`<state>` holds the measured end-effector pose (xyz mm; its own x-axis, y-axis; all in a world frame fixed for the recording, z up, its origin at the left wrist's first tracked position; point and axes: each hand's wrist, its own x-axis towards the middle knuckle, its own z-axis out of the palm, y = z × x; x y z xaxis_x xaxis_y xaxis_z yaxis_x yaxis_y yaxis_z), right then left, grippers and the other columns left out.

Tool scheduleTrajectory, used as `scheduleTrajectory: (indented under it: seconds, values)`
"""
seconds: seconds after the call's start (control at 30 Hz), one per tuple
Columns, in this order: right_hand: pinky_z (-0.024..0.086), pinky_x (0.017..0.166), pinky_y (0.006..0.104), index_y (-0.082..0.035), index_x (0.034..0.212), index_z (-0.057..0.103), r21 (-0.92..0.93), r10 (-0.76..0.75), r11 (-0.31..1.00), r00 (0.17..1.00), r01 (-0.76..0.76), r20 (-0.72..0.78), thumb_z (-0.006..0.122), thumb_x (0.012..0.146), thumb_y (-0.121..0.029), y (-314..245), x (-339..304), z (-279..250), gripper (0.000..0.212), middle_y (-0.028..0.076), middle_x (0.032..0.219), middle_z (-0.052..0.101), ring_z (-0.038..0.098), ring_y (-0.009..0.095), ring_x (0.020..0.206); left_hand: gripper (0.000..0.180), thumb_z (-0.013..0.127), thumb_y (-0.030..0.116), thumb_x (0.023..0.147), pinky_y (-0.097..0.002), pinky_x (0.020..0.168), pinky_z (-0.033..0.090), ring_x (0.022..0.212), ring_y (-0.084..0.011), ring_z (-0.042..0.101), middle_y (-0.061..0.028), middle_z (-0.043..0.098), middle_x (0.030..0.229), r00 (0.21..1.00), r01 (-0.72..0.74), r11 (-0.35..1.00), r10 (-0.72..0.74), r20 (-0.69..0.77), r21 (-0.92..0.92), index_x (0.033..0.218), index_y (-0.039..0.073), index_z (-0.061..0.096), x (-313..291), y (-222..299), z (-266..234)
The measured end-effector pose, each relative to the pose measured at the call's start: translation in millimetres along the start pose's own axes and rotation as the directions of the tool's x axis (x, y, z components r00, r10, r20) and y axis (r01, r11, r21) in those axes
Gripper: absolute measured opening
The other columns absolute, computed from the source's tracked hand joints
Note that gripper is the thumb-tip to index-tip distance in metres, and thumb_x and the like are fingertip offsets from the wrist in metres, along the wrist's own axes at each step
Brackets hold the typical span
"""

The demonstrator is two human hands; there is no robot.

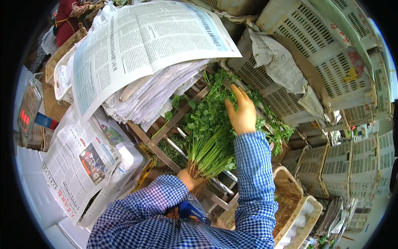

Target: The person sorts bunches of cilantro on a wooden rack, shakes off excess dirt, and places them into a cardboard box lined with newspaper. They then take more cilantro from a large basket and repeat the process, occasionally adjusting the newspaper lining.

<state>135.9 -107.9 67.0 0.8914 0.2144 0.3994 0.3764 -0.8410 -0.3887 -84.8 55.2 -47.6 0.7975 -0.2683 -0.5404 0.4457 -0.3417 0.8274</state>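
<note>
A large bunch of cilantro lies over a brown metal frame, leafy tops away from me and roots near me. My left hand is closed around the root end; its fingers are mostly hidden under the stems. My right hand rests at the right side of the leaves, fingers stretched out and thumb apart, gripping nothing. Loose cilantro sprigs spread beyond the right hand. Between the stems and the frame, shiny metal bars show.
A thick stack of newspapers with a loose top sheet stands at far left. More newspaper covers things at left, beside a scale with a lit display. Plastic crates are piled at right. A brown-stained tub sits near right. Another person is at upper left.
</note>
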Motion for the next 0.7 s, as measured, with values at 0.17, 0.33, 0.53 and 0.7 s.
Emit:
scheduleTrajectory:
  seconds: [0.17,0.33,0.53,0.7]
  values:
    - [0.054,0.096,0.0442,-0.008,0.149,0.041,-0.321,0.582,0.813,0.706,-0.486,0.403,0.069,0.089,-0.055,7,75,74,0.082,0.019,0.131,0.064,0.064,0.032,0.117,0.060,0.075,0.028,0.091,-0.0395,0.108,0.049,0.120,-0.0295,0.063,-0.0141,0.065,0.133,0.982,0.186,0.979,-0.188,-0.019,-0.078,0.139,-0.001,0.052,-3,3,3]
    - [0.056,0.096,0.0440,-0.004,0.141,0.050,-0.354,0.493,0.864,0.741,-0.358,0.456,0.076,0.087,-0.042,5,80,107,0.070,0.021,0.126,0.066,0.065,0.033,0.116,0.062,0.078,0.024,0.088,-0.0378,0.108,0.049,0.120,-0.0288,0.063,-0.0154,0.065,0.132,0.974,0.222,0.961,-0.227,-0.015,-0.164,0.140,0.000,0.052,-3,-8,5]
    - [0.052,0.100,0.0423,-0.007,0.126,0.067,0.012,0.568,0.812,0.794,-0.584,0.216,0.068,0.085,-0.007,76,58,70,0.041,0.018,0.124,0.068,0.067,0.034,0.113,0.062,0.078,0.024,0.089,-0.0370,0.108,0.048,0.123,-0.0272,0.061,-0.0143,0.064,0.134,0.986,0.152,0.979,-0.159,-0.048,-0.134,0.140,0.001,0.052,-1,-9,-2]
    - [0.053,0.098,0.0423,-0.009,0.125,0.068,-0.258,0.746,0.641,0.665,-0.723,-0.010,0.069,0.086,-0.006,230,-11,-40,0.039,0.018,0.122,0.070,0.068,0.034,0.110,0.066,0.078,0.022,0.086,-0.0355,0.112,0.043,0.128,-0.0263,0.057,-0.0118,0.062,0.137,0.998,0.050,0.997,-0.052,0.040,0.056,0.142,0.004,0.051,13,-11,-5]
